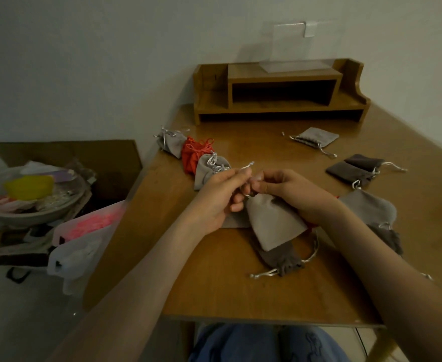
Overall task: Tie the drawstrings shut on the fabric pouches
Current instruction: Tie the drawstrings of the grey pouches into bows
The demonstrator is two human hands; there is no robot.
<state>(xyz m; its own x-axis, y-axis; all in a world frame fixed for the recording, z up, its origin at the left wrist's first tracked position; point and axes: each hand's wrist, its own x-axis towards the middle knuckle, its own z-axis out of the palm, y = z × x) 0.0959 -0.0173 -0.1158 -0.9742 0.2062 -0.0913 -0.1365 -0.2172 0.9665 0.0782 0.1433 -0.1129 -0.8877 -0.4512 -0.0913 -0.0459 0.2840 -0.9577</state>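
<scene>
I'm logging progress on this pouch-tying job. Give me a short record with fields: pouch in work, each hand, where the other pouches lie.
pouch in work: light grey pouch, overlapping a dark pouch on the table
left hand: pinches silver drawstring
right hand: fingers curled at that pouch's neck
left row: far grey pouch, red pouch, near grey pouch, cords bunched at necks
right side: flat grey pouch, dark brown pouches, cords trailing
back: wooden shelf

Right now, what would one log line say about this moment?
step: tying | left hand: pinches cord | right hand: holds pouch top | pouch: lies over dark pouch
</scene>
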